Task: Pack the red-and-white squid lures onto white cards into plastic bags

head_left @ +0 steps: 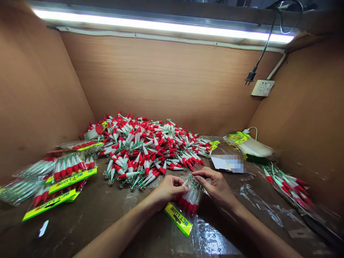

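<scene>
In the middle, a clear bag of red-and-white fishing lures lies before me, its yellow BCT LURE header card pointing toward me. The lures' green hooked ends face away, at the bag's far end. My left hand is closed at the bag's left side, thumb and fingers pinching a white-bodied lure. My right hand reaches in from the right, its fingertips pinched at a lure's green hook end. Fingers partly hide what each hand grips. Just beyond both hands rises a large pile of loose lures.
Filled lure bags are stacked at the left. Clear empty bags and more lures lie at the right. A white paper is behind my right hand. A plug dangles near the wall socket.
</scene>
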Tool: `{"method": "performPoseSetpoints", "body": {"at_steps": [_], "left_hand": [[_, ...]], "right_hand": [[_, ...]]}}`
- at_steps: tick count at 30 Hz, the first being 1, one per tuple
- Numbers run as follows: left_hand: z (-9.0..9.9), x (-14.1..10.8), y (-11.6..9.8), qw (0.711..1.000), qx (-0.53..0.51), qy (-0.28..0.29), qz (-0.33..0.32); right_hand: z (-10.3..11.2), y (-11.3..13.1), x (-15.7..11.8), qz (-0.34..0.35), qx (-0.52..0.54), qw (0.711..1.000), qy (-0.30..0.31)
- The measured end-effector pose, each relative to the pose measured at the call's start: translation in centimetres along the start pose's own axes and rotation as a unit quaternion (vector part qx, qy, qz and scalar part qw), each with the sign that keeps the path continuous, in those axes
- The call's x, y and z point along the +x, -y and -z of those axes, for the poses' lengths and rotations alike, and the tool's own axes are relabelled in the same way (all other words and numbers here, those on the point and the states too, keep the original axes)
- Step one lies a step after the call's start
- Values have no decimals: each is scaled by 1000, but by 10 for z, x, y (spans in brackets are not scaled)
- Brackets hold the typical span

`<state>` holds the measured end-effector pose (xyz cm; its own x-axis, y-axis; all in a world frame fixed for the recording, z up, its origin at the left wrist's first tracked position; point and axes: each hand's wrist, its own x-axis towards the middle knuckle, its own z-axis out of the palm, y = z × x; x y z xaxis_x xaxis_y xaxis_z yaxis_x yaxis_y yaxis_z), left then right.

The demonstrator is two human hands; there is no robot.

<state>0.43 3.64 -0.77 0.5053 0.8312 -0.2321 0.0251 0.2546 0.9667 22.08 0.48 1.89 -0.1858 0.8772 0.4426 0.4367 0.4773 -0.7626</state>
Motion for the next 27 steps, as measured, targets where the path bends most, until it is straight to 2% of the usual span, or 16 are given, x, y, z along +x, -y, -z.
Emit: {"method": "performPoseSetpoints", "body": {"at_steps": [6,13,17,22,24,25,27], "left_hand": [[1,0,1,999,-37,3,-3],[6,4,11,998,-46,34,-17],[4,3,10,997,-42,62,-6],[-1,0,5,995,-52,85,-6],[-3,-1,3,995,-68,78,-3],[-4,-1,1,995,-77,60,-1],[-4,-2,-2,995,-100,9,-7]], "right_hand": [[1,-1,1,2,-14,1000,26],[4,-4,3,14,-15,997,69],[2,-7,3,14,-26,997,74],[-5,-8,-1,30,-58,992,112],[-6,-6,-2,39,-59,993,93],[-5,-7,-2,40,-57,996,60],[-2,-9,1,20,-38,998,-45]]}}
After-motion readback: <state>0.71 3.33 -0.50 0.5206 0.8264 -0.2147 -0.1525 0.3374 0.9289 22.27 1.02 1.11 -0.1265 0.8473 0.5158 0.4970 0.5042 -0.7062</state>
